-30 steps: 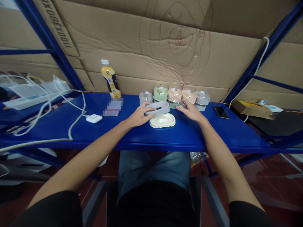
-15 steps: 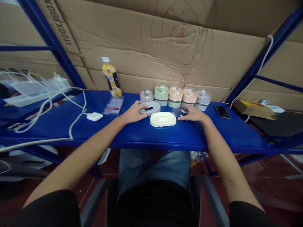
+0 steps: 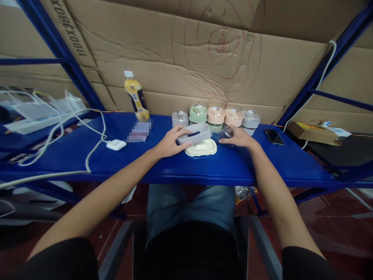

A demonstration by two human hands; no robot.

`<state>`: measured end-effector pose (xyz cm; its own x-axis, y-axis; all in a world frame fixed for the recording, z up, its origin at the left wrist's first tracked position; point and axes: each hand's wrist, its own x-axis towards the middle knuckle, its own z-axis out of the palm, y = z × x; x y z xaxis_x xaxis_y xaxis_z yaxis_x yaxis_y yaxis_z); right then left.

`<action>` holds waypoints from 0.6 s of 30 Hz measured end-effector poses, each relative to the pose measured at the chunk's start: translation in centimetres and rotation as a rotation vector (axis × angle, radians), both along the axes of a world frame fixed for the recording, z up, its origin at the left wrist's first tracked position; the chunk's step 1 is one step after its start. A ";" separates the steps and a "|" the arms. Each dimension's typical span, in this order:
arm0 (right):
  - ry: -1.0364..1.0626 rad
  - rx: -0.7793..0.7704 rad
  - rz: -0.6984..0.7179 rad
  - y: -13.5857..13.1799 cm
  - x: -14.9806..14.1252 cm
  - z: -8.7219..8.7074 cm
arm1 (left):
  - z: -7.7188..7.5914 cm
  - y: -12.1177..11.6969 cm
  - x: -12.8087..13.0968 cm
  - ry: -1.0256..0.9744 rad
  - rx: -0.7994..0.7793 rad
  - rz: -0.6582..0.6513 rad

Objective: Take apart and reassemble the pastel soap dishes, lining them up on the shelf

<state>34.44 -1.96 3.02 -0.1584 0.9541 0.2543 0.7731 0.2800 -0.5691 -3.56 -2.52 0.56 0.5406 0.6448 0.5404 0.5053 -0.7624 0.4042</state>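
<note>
My left hand (image 3: 171,142) is closed around one end of a grey oval lid frame with a slot in it (image 3: 201,133), which it holds tilted just above a cream oval tray (image 3: 201,149). That tray lies on the blue table in front of me and is partly covered by the grey piece. To the right of it, my right hand (image 3: 241,137) has its fingers curled over a clear plastic cover (image 3: 228,132). Much of the cover is hidden by the fingers and hard to see against the blue.
Behind my hands stand several small lidded containers in a row: grey, green (image 3: 198,113), pink and grey (image 3: 250,118). A yellow bottle (image 3: 136,95), a blurred-out phone (image 3: 139,131) and a white earbud case (image 3: 116,144) with cables are left. A dark phone (image 3: 274,137) lies right.
My left hand has lifted the grey oval frame off the table and moved it right, over the cream tray. My right hand and the clear cover have shifted only slightly.
</note>
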 end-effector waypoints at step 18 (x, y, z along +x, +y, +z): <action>-0.034 0.191 0.577 -1.4 -7.4 0.9 | -2.1 0.4 3.6 -0.093 -0.223 -0.098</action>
